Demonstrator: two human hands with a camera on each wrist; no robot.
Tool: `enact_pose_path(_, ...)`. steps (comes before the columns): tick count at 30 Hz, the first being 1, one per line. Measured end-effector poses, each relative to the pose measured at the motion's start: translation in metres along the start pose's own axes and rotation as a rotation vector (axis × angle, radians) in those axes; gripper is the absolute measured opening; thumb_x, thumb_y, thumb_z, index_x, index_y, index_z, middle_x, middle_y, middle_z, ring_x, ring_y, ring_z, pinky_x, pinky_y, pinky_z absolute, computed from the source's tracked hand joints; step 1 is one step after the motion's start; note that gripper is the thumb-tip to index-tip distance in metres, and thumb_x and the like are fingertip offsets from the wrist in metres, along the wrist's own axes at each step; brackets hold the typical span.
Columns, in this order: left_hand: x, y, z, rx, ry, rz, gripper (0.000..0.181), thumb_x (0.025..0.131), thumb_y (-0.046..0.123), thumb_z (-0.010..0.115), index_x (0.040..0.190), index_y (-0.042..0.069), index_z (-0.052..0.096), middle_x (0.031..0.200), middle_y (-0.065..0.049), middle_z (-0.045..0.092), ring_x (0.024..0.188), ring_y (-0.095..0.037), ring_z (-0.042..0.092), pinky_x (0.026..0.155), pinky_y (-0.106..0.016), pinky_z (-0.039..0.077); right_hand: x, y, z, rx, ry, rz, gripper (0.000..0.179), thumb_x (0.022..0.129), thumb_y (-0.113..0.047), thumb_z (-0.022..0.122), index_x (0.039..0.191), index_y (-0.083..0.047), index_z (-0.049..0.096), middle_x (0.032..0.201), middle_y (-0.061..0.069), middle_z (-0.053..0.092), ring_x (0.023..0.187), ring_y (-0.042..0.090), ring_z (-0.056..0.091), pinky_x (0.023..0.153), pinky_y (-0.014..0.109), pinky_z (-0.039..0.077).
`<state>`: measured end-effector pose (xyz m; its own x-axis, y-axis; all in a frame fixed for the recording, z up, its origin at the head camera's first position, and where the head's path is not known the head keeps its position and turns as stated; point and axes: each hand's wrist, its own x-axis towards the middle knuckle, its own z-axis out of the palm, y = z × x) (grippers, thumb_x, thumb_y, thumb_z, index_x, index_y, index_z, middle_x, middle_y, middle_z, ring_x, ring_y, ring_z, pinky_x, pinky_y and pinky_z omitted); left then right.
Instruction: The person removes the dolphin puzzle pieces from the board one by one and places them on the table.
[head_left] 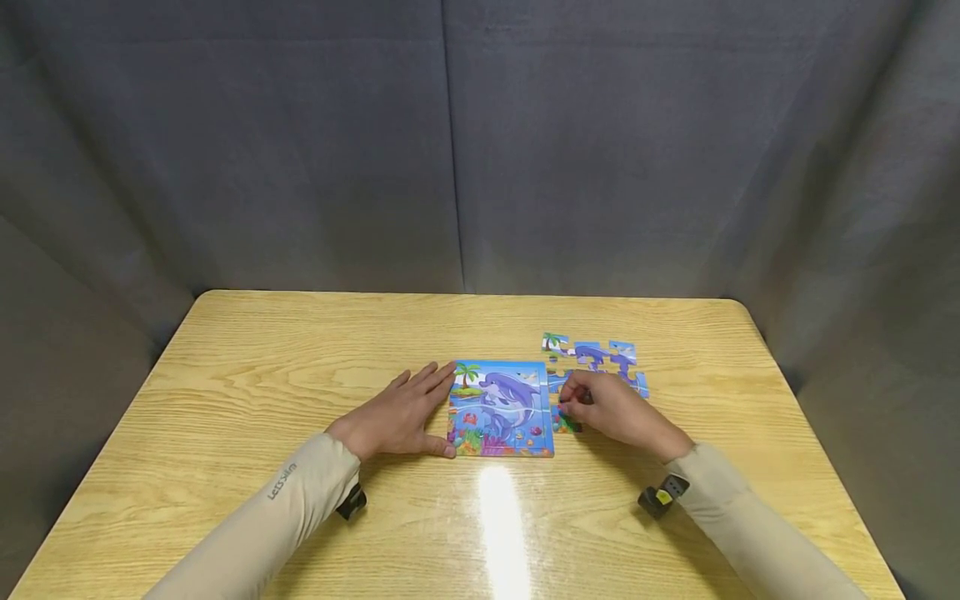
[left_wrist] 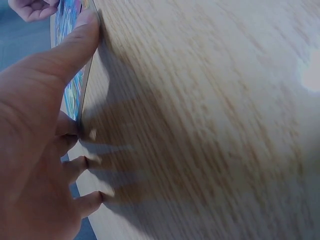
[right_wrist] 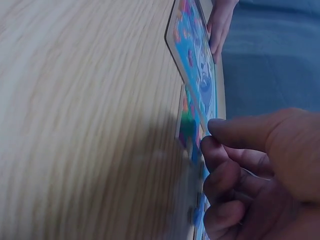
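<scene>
A square dolphin puzzle board (head_left: pixel 498 408) lies flat on the table, showing a palm tree, dolphins and coral. My left hand (head_left: pixel 401 412) rests at its left side, fingers spread and straight, with the thumb (left_wrist: pixel 82 42) on the board's near left corner. Beside the board's right edge, my right hand (head_left: pixel 611 408) has curled fingers, and its thumb and index finger pinch at the edge of a coral-patterned puzzle piece (right_wrist: pixel 187 122). That piece lies low against the table; the fingertips partly hide the contact.
Several loose puzzle pieces lie beyond the right hand, among them a palm tree piece (head_left: pixel 553 342), a dolphin piece (head_left: pixel 590 354) and a blue-purple piece (head_left: pixel 622 352). The wooden table (head_left: pixel 300 350) ends at a grey curtain (head_left: pixel 315 150) behind.
</scene>
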<state>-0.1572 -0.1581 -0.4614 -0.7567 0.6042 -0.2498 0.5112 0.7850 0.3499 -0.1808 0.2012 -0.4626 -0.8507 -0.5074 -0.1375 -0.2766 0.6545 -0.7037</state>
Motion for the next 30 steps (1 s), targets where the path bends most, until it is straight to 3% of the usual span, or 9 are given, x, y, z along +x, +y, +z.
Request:
enact_pose_path(4,0.0,0.001,-0.001,-0.003,0.001,-0.001,0.11,0.094,0.064,0.072,0.169,0.0,0.023,0.182,-0.013,0.01,0.168,-0.042,0.014,0.132,-0.068,0.02,0.006,-0.006,0.005,-0.011,-0.007,-0.02,0.003,0.103,-0.009,0.069,0.103,-0.007,0.071,0.086,0.004,0.072,0.066,0.008,0.055,0.059,0.022,0.046)
enact_pose_path(12,0.0,0.001,-0.001,-0.008,-0.002,-0.002,0.111,0.094,0.064,0.072,0.169,0.0,0.023,0.182,-0.013,0.01,0.168,-0.042,0.013,0.132,-0.069,0.019,0.013,-0.019,0.018,-0.053,-0.05,-0.076,0.006,0.102,-0.009,0.069,0.105,-0.006,0.074,0.082,-0.002,0.071,0.07,0.007,0.054,0.065,0.022,0.046)
enact_pose_path(26,0.001,0.001,0.0,0.002,-0.002,-0.003,0.111,0.093,0.065,0.072,0.169,0.0,0.024,0.182,-0.012,0.01,0.168,-0.042,0.014,0.132,-0.068,0.021,0.02,-0.046,0.036,-0.084,-0.137,-0.104,0.02,0.102,-0.015,0.072,0.12,-0.007,0.07,0.083,-0.003,0.065,0.062,0.006,0.052,0.061,0.022,0.045)
enact_pose_path(30,0.001,0.0,0.0,-0.002,-0.001,-0.006,0.111,0.094,0.065,0.072,0.169,0.0,0.024,0.182,-0.011,0.01,0.168,-0.041,0.014,0.132,-0.068,0.02,0.025,-0.055,0.043,-0.144,-0.167,-0.118,0.024,0.1,-0.018,0.075,0.121,-0.007,0.07,0.082,-0.006,0.065,0.062,0.004,0.052,0.063,0.022,0.046)
